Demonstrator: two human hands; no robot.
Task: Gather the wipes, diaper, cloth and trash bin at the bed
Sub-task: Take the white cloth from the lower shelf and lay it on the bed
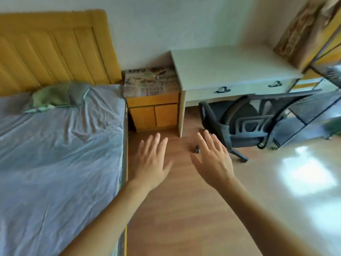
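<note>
Bare floor [184, 200] between bed [55, 154] and chair [245, 124] lies open.

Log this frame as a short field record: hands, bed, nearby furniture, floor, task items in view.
left hand: open, palm down, empty, over the floor beside the bed
right hand: open, palm down, empty, over the floor
bed: grey-blue sheet, yellow headboard, green pillow at the head
nightstand: between bed and desk, printed cover on top
desk: white, top bare, two drawer handles
office chair: black, at the desk
floor: wood, small dark object near the right hand
task items: wipes, diaper, trash bin not in view
</note>
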